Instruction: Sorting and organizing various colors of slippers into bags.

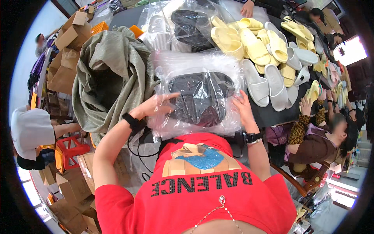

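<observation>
A pair of black slippers (202, 97) lies inside a clear plastic bag (165, 123) on the table in front of me. More clear plastic bags (183, 60) are spread flat beneath and behind it. From the left, my left hand (156, 106) reaches onto the bag, its fingers stretched out over the plastic and the slippers' edge. My right hand (243, 108) is at the bag's right edge with its fingers apart, touching or very near the plastic. Neither hand grips anything that I can see.
An open grey-green woven sack (113, 78) stands at the left. Bagged black slippers (191, 29) and bagged white slippers (157, 33) lie behind. Yellow slippers (255, 46) and grey-white slippers (277, 87) are heaped right, near a co-worker's hand (306, 105). Cardboard boxes (64, 68) pile up far left.
</observation>
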`<state>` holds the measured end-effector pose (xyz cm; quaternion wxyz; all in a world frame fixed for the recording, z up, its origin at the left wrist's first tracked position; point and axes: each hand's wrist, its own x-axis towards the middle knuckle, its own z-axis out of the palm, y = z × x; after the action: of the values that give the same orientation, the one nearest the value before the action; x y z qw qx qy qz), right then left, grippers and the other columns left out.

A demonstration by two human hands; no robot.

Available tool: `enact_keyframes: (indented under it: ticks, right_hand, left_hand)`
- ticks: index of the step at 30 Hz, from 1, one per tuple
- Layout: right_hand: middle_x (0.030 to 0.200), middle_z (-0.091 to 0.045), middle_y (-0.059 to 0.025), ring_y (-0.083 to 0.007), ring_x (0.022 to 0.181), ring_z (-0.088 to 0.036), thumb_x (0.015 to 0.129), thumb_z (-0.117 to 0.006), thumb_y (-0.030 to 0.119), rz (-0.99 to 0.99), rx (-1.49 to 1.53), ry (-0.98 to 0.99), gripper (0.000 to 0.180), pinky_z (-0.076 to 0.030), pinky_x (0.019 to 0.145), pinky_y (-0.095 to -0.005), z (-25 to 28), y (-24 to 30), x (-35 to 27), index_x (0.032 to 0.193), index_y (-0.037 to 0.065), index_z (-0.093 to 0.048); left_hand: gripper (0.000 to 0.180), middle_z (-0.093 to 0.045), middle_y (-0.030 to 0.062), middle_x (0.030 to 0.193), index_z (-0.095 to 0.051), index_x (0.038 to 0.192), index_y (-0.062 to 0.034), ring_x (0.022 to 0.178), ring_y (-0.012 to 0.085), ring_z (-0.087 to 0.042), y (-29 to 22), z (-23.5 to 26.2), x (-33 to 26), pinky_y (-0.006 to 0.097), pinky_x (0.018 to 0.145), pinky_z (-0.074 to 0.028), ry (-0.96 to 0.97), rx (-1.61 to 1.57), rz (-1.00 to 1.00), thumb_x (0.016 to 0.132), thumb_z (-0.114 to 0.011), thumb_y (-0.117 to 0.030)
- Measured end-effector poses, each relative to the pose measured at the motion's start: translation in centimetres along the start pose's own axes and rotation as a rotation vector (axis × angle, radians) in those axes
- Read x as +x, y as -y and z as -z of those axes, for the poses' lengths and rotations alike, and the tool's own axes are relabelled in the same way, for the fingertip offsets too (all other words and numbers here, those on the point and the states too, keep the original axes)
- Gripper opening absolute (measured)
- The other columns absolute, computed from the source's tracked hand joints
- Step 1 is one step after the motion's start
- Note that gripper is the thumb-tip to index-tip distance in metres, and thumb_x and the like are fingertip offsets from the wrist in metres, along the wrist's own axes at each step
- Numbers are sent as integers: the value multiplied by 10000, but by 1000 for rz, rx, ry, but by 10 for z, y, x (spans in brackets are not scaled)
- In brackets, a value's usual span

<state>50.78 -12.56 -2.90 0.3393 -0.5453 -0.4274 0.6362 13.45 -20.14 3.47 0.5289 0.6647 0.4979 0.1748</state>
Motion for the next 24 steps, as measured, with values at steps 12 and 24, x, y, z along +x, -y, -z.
enact_keyframes:
  ticks: [12, 24]
  right_hand:
    - [768, -602, -22, -114, 619, -540, 887, -509, 246, 61, -176, -8, 199, -438, 508, -273, -1, -51, 21, 887, 61, -580]
    - [851, -597, -40, -121, 737, -537, 834, -605, 304, 84, -6, -245, 394, -445, 647, -266, 29, -10, -4, 1084, 15, -508]
  left_hand:
    - [488, -499, 148, 1068, -483, 1156, -50, 1036, 334, -451, -8, -47, 104, 448, 834, -395, -99, 917, -432, 704, -612, -178]
    - [441, -554, 172, 929, -516, 1107, -11, 926, 355, -514, -4, -57, 93, 426, 792, -437, -407, 632, -275, 670, -513, 47]
